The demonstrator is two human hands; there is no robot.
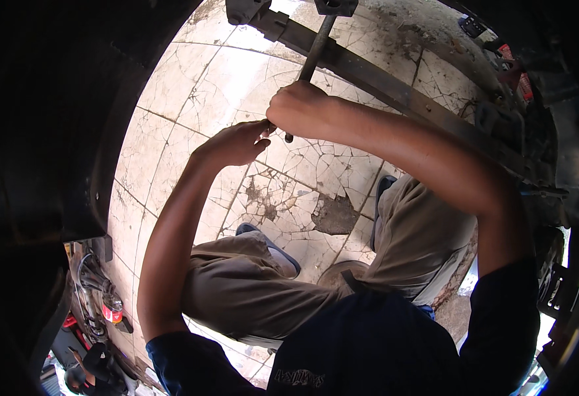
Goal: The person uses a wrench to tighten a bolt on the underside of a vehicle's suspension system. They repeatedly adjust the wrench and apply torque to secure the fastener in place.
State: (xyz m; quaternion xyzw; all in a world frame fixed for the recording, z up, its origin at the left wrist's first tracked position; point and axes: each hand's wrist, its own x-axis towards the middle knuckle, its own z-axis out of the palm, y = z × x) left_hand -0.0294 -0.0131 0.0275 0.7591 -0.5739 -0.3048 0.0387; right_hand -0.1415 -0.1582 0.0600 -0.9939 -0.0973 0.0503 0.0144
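Note:
A dark metal rod [316, 49] slants down from a dark metal bracket [337, 6] at the top of the view. My right hand [300, 109] is wrapped round the rod near its lower end, and the rod's tip shows just below my fist. My left hand [231, 143] reaches in from the left, its fingertips meeting the side of my right hand. Its thumb stands apart from the fingers, and I see nothing held in it. The very tips of its fingers are partly hidden against my right hand.
A long dark metal beam [395, 89] runs across beyond my hands. Dark bodywork [39, 132] fills the left side. Cracked pale tiles [171, 145] lie below, with a broken patch [335, 214]. A bottle with a red label [112, 307] stands at lower left.

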